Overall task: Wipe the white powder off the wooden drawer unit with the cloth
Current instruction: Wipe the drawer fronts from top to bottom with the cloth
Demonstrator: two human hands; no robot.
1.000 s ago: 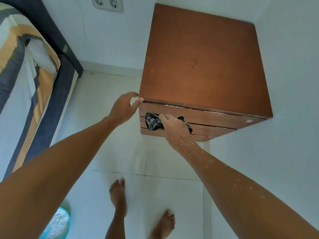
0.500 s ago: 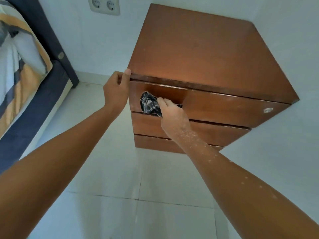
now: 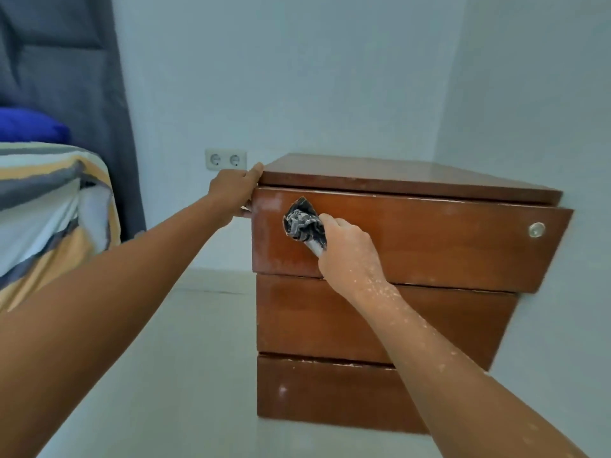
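I had dropped low since a moment before, so the drawer unit (image 3: 413, 246) faced me front-on instead of showing its top. My right hand (image 3: 347, 249) held the bunched cloth (image 3: 302, 223) tight against the top drawer front, white haze left of it. My left hand (image 3: 231, 193) clasped the corner beyond. Specks below my grip suggested the lower drawers remained unwiped.

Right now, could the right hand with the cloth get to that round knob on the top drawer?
Probably yes. The right hand presses the cloth on the same drawer front, and only bare wood lies between it and the knob.
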